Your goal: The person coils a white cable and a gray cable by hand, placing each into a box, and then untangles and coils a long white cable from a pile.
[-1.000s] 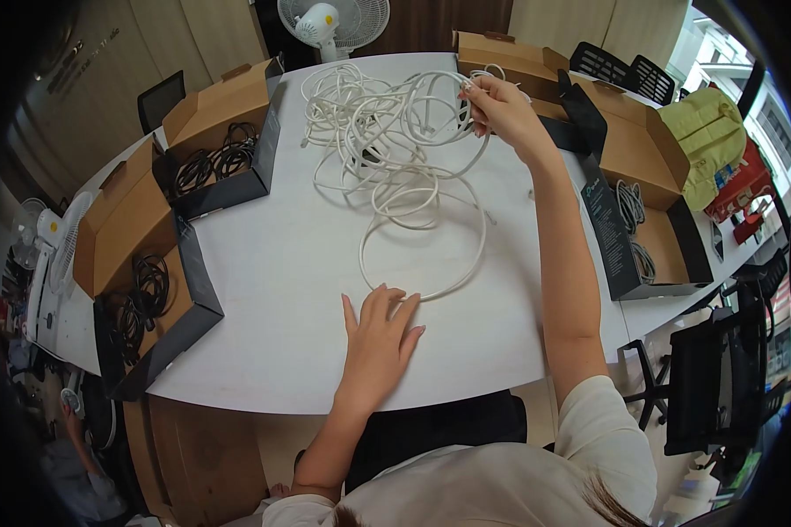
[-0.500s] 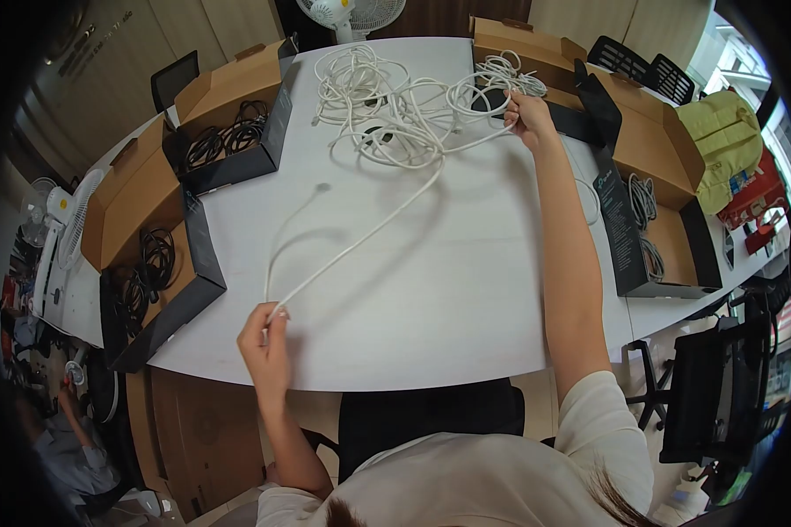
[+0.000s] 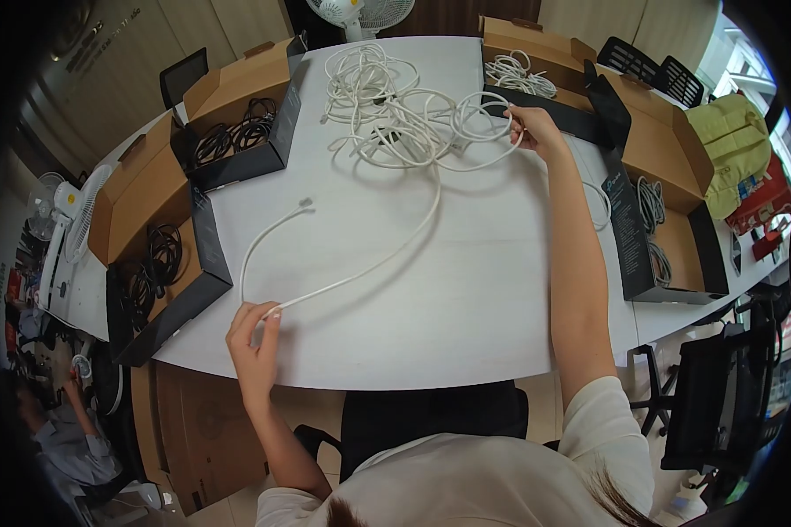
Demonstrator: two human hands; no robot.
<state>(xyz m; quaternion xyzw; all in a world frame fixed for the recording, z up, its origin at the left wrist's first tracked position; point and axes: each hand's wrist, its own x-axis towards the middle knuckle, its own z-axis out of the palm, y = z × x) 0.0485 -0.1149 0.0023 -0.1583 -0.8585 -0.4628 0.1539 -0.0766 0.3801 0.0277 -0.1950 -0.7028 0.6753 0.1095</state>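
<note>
My left hand [image 3: 257, 341] pinches a white network cable [image 3: 360, 265] near the front left of the table. The cable's free end, with a plug [image 3: 305, 205], curves up and lies to the left of the middle. From my fingers the other stretch runs slackly back to a tangled pile of white cables [image 3: 404, 123] at the far side. My right hand [image 3: 533, 132] is closed on a loop of white cable at the right edge of that pile, beside the back right box.
Open boxes with black cables [image 3: 237, 132] [image 3: 154, 263] stand on the left. On the right, one open box [image 3: 668, 263] holds grey cable bundles, and another box [image 3: 545, 110] holds white cable. A chair [image 3: 431, 422] is at the front edge; a person [image 3: 75, 439] sits at lower left.
The cable between my hands has gone from taut to slack and its plug end has come down nearer the table. My right hand has lifted a loop slightly off the back right box's cables.
</note>
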